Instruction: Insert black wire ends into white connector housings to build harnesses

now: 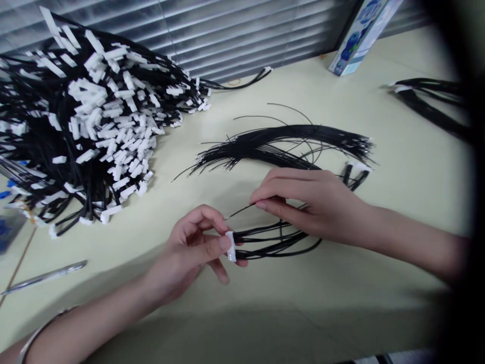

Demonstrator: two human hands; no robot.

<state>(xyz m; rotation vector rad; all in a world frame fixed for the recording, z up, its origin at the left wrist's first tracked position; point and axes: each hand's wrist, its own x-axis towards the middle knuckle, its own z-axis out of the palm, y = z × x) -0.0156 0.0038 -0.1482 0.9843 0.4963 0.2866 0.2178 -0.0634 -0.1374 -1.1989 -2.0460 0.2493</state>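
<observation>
My left hand (200, 247) is closed on a small white connector housing (231, 246), thumb in front and fingers behind. Several black wires (269, 246) run out of the connector to the right and pass beneath my right hand (306, 202). Between its thumb and forefinger, my right hand pinches a single thin black wire (242, 209). The wire's bare metal tip points left and lies just above the connector, close to my left fingertips. Beyond my right hand, another white connector (358, 166) shows at the harness's far end.
Behind my hands lies a loose bundle of black wires (280, 136) with metal tips. A large heap of black harnesses with white connectors (113, 116) fills the back left. A silver pen-like tool (45, 278) lies at left. A tall carton (359, 35) and more harnesses (432, 101) are at right.
</observation>
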